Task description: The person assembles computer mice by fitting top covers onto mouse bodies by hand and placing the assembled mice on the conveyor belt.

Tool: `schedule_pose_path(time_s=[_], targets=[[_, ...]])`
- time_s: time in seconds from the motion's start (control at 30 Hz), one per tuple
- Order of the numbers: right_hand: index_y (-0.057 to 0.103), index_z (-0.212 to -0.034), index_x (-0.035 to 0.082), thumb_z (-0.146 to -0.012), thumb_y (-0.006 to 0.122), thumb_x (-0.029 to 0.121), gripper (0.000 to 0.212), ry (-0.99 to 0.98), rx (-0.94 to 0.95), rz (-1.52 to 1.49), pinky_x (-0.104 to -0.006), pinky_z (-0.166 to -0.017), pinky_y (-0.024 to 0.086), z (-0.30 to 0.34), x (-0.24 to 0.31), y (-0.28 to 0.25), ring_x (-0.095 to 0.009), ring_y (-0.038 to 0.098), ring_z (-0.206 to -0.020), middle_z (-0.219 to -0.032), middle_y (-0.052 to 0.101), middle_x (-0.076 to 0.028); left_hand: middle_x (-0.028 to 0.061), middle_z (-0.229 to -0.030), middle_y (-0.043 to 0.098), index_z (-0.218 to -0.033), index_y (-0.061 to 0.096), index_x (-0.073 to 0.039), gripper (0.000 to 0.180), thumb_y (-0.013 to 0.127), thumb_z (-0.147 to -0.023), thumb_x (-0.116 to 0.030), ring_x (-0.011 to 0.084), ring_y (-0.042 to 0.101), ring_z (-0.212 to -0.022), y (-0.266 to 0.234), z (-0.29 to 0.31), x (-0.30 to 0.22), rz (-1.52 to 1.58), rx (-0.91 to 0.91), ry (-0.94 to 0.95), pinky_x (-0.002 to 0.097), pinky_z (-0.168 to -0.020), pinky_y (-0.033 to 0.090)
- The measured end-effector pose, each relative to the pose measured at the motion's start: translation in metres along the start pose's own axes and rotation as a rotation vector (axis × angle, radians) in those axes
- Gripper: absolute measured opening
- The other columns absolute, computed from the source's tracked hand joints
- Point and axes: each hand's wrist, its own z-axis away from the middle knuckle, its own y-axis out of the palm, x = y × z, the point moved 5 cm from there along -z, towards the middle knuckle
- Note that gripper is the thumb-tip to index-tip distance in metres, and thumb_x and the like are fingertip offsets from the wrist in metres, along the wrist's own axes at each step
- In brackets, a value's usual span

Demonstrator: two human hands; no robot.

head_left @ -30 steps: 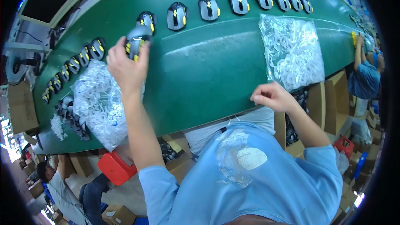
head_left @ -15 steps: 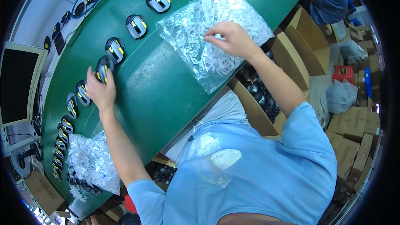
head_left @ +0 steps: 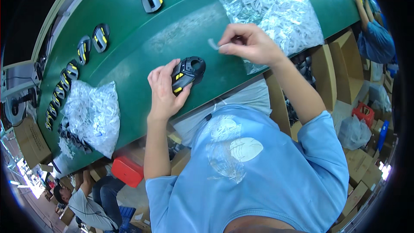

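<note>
1. The green table [head_left: 133, 67] is the biggest thing; it curves across the view.
2. A big clear bag of white strips [head_left: 276, 11] lies on it to the right; a smaller bag [head_left: 95, 114] like it lies on the left.
3. The right arm [head_left: 302, 88] bends at the elbow, out to the side, and slants up to the left; the left arm [head_left: 156, 146] goes nearly straight up.
4. The right hand [head_left: 254, 45] is curled, with thumb and finger pinching a small strip; the left hand [head_left: 166, 88] is wrapped round a mouse, fingers on the far left side, thumb on the near right side.
5. The held mouse [head_left: 188, 75] is black and grey with yellow bits, over the near part of the table; its round hole faces up; more mice [head_left: 101, 38] stand in a curved line behind.
6. The pinched strip [head_left: 212, 44] is white, bent and blurry; it sticks out left from the fingertips, apart from the held mouse.
</note>
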Motion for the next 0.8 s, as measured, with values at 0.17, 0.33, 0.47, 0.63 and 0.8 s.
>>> schedule_pose_path(time_s=[0.17, 0.33, 0.47, 0.63, 0.8], targets=[[0.080, -0.108, 0.007, -0.098, 0.081, 0.019, 0.017, -0.010, 0.023, -0.074, -0.0253, -0.064, 0.044, -0.022, -0.017, 0.062, -0.005, 0.055, -0.071, -0.089, 0.074, 0.002, 0.0124, -0.146, 0.066, -0.156, 0.046, -0.001, 0.087, 0.087, -0.081, -0.014, 0.0330, 0.059, -0.124, 0.001, 0.001, 0.001, 0.040, 0.025, 0.015, 0.0484, -0.114, 0.037], [0.082, -0.112, 0.008, -0.095, 0.081, 0.013, 0.018, -0.341, 0.032, 0.298, -0.0344, -0.078, 0.057, -0.034, -0.024, 0.076, -0.021, 0.072, -0.087, -0.101, 0.080, -0.006, 0.0123, -0.148, 0.065, -0.151, 0.056, -0.007, 0.076, 0.086, -0.082, -0.012, 0.0353, 0.059, -0.124, 0.004, 0.007, 0.000, 0.030, -0.011, 0.039, 0.0480, -0.113, 0.039], [0.083, -0.112, 0.010, -0.093, 0.080, 0.014, 0.019, -0.414, 0.020, 0.298, -0.0398, -0.084, 0.059, -0.034, -0.027, 0.077, -0.029, 0.072, -0.094, -0.105, 0.080, -0.007, 0.0130, -0.148, 0.065, -0.136, 0.073, -0.012, 0.057, 0.085, -0.081, -0.011, 0.0373, 0.060, -0.123, 0.002, 0.006, -0.007, -0.066, 0.011, 0.080, 0.0482, -0.110, 0.044], [0.084, -0.115, 0.012, -0.093, 0.083, 0.025, 0.025, -0.314, 0.142, 0.521, -0.0380, -0.092, 0.057, -0.023, -0.007, 0.072, -0.026, 0.071, -0.102, -0.114, 0.081, -0.004, 0.0132, -0.146, 0.066, -0.137, 0.073, -0.012, 0.058, 0.086, -0.081, -0.011, 0.0375, 0.061, -0.122, 0.000, 0.003, -0.009, -0.102, 0.024, 0.090, 0.0483, -0.108, 0.046], [0.084, -0.117, 0.012, -0.090, 0.086, 0.029, 0.032, -0.325, 0.132, 0.476, -0.0374, -0.092, 0.058, -0.026, -0.016, 0.074, -0.025, 0.070, -0.100, -0.120, 0.080, -0.004, 0.0138, -0.142, 0.068, -0.149, 0.062, -0.006, 0.074, 0.087, -0.079, -0.009, 0.0371, 0.062, -0.121, 0.005, 0.008, -0.001, 0.031, -0.055, 0.020, 0.0478, -0.109, 0.047]])
